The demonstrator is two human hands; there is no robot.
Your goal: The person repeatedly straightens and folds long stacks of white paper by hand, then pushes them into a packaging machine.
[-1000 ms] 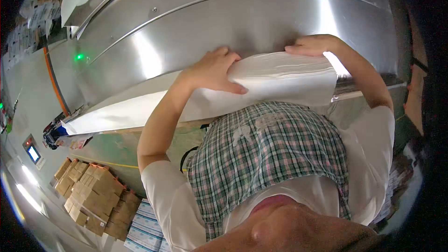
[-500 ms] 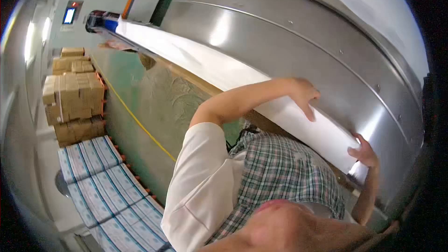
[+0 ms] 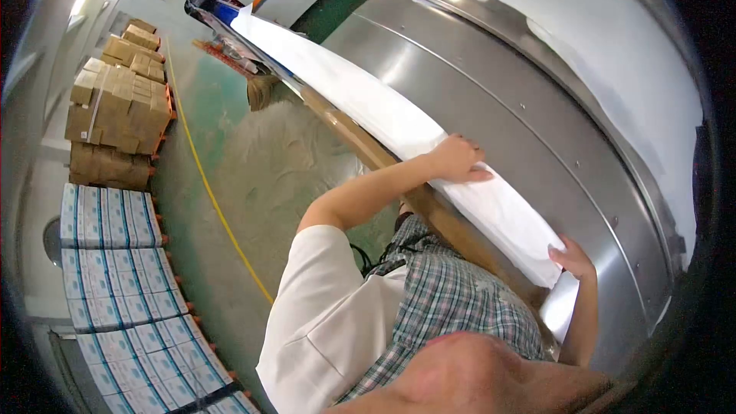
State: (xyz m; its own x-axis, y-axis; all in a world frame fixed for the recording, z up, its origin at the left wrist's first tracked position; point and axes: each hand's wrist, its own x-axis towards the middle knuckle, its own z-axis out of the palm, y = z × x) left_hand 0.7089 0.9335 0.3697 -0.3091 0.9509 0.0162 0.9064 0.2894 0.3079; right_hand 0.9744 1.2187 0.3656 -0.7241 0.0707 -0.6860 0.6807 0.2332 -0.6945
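Observation:
A long white folded sheet (image 3: 368,100) runs along the near edge of the steel table (image 3: 460,107), its material not clear. My left hand (image 3: 461,159) lies over the middle of this sheet, thumb on top and fingers bent over the far edge. At the near end, my right hand (image 3: 575,258) pinches the sheet's corner between thumb and fingers. The fingertips under the sheet are hidden. My plaid apron (image 3: 468,284) is close to the table edge.
Stacked brown cartons (image 3: 119,111) stand at the left, with several white-and-blue boxes (image 3: 126,284) on pallets nearer. A yellow line (image 3: 211,184) marks the floor. At the table's far end is a dark and blue object (image 3: 211,4). White material (image 3: 636,31) hangs at upper right.
My left hand has slid left and closed over the sheet. My right hand has moved slightly left and down with the sheet's end. The view has turned.

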